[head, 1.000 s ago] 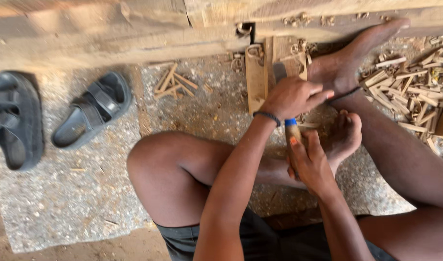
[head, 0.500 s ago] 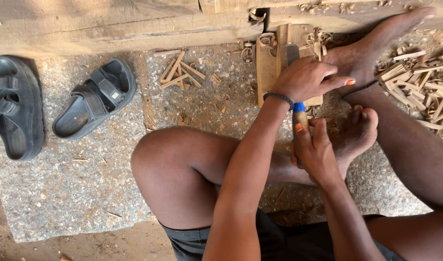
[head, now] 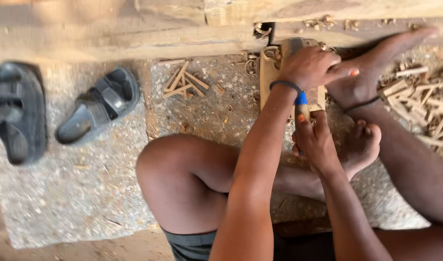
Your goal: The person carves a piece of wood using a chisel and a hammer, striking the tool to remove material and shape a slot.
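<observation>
I sit on the ground with a pale wooden block in front of me, against a long timber. My left hand, a dark band on its wrist, is closed over the top of the block. Just below it, my right hand grips a tool with a blue handle, its working end hidden under my left hand. My right foot lies against the block's right side. My other foot rests beside my right hand.
Two dark sandals lie at the left on a speckled stone slab. Short wood sticks are scattered left of the block. A bigger heap of sticks and shavings lies at the right.
Both hands have slid a little away from me along the block, still gripping as before. The view has shifted slightly.
</observation>
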